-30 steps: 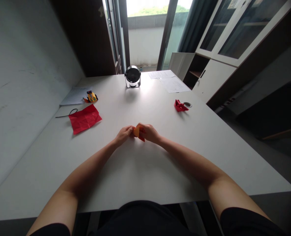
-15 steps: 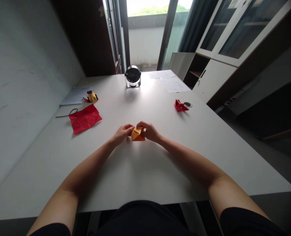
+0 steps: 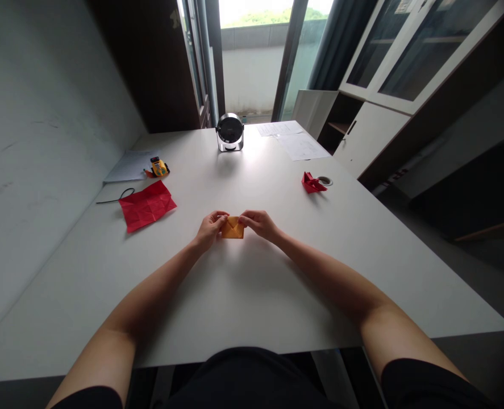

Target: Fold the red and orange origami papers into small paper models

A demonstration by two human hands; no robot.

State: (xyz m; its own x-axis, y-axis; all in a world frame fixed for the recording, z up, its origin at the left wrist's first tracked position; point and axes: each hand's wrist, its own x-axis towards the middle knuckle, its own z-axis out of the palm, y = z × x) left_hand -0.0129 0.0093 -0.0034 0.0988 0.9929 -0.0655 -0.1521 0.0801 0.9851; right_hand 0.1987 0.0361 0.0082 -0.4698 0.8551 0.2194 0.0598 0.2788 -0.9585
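Observation:
A small folded orange paper (image 3: 233, 230) is held between my two hands just above the middle of the white table (image 3: 243, 307). It looks flat and roughly rectangular, with a V-shaped fold line near its top. My left hand (image 3: 211, 228) pinches its left side, thumb on the front face. On the opposite upper corner, the thumb and fingers of my right hand (image 3: 258, 222) are closed. The fingers behind the paper are hidden.
Left lies a creased red sheet (image 3: 148, 207) beside a black cord (image 3: 115, 200), with a yellow toy (image 3: 159, 167) behind. A folded red paper (image 3: 312, 183) touches or nears a tape roll (image 3: 325, 181) on the right. A round black device (image 3: 230, 132) and printed papers (image 3: 303, 146) stand farther back.
The orange paper has gone from a raised, partly opened fold to a flatter rectangle. It has shifted slightly left and up, and my right hand has moved with it.

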